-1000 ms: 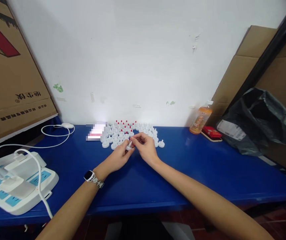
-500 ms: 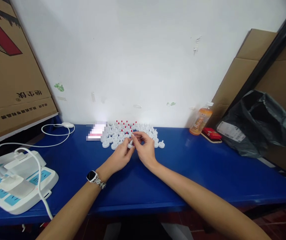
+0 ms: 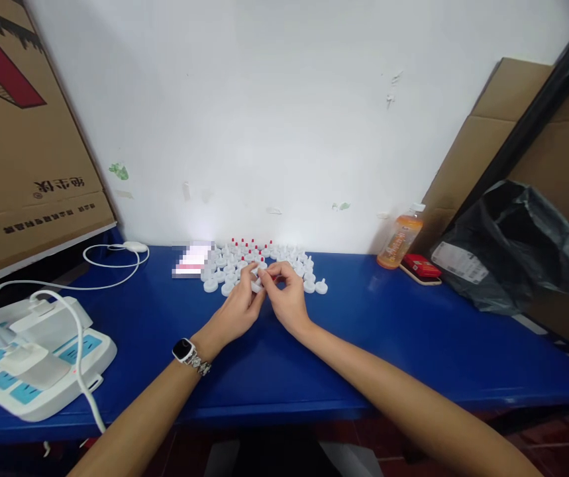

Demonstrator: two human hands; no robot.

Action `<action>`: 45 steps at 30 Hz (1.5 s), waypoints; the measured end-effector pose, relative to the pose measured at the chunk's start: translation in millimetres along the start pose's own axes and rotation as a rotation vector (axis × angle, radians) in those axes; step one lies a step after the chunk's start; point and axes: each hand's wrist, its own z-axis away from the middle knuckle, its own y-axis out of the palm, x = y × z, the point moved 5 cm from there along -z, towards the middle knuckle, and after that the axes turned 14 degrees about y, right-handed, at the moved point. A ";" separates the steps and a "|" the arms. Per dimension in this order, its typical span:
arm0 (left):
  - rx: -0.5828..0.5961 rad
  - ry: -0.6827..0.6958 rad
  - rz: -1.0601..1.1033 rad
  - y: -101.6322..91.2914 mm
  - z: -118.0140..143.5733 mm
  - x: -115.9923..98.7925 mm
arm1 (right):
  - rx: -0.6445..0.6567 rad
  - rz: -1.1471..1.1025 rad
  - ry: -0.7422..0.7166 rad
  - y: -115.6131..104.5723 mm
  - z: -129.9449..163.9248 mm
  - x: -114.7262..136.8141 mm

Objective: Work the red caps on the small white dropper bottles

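Both hands meet over the blue table (image 3: 373, 331) just in front of a cluster of small white plastic caps (image 3: 224, 273), some of them with red tips (image 3: 242, 242). My left hand (image 3: 237, 306), with a watch (image 3: 185, 350) on its wrist, pinches one small white cap (image 3: 258, 283) between thumb and fingers. My right hand (image 3: 287, 298) touches the same cap from the right with its fingertips, and a bit of red shows under its fingers. Whether the right hand grips a separate red piece is too small to tell.
A white power strip (image 3: 26, 371) with plugs and white cables lies at the left edge. Cardboard boxes (image 3: 20, 132) lean at far left and right. An orange drink bottle (image 3: 399, 240), a red pack (image 3: 420, 266) and a black plastic bag (image 3: 513, 245) sit at the right.
The hands have stayed together on the white cap, with the fingers shifting slightly toward the cluster. The view has barely moved.
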 end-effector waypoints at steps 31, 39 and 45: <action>0.095 0.017 -0.150 -13.7 5.4 19.4 | 0.250 0.331 0.027 -21.0 -40.6 -4.3; 0.170 -0.036 -0.186 -18.6 1.8 28.7 | 0.273 0.988 0.018 -5.0 -130.1 -25.9; 0.197 -0.037 -0.183 -17.8 1.0 21.5 | 0.357 1.052 0.075 25.2 -140.6 -46.3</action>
